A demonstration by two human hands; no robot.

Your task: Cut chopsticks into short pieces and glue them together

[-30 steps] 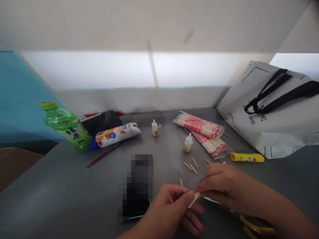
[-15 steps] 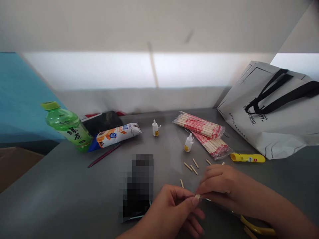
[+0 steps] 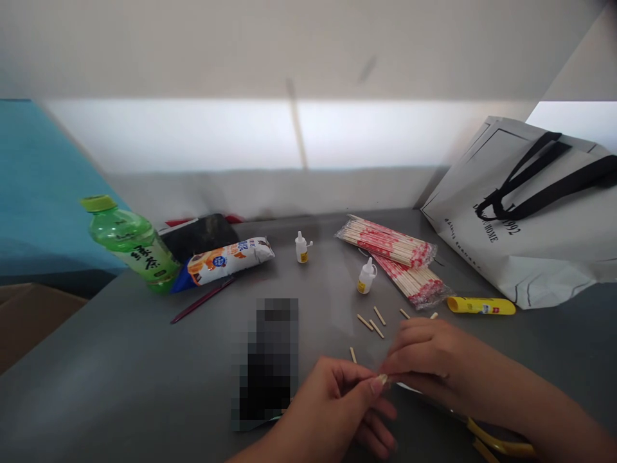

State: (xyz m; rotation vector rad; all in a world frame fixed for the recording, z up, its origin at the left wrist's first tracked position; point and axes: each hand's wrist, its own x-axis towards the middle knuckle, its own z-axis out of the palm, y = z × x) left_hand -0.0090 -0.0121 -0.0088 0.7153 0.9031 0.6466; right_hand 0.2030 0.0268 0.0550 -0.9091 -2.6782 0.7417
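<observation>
My left hand (image 3: 337, 408) is closed in a pinch, thumb against index finger, on a small pale piece of wooden stick (image 3: 384, 379). My right hand (image 3: 427, 354) meets it there with its fingertips pressed together; what they hold is hidden behind the fingers. Short cut pieces of wooden stick (image 3: 371, 323) lie on the grey table just beyond both hands. Beneath my right wrist is a yellow-handled metal tool (image 3: 501, 444), mostly covered by the arm. A small white glue bottle (image 3: 366, 278) stands upright past the stick pieces.
Another white bottle (image 3: 301, 248) stands farther back. Two packs of wooden sticks (image 3: 390, 243) overlap near a yellow tube (image 3: 481, 305) and a white bag (image 3: 540, 225). Leftward are a green drink bottle (image 3: 132, 244), a snack packet (image 3: 229, 260), a purple pen-like stick (image 3: 202, 300) and a blurred-out dark object (image 3: 270, 360).
Both hands stay nearly in place, fingertips together, with only a slight shift at the held wooden piece. The things on the table have not moved.
</observation>
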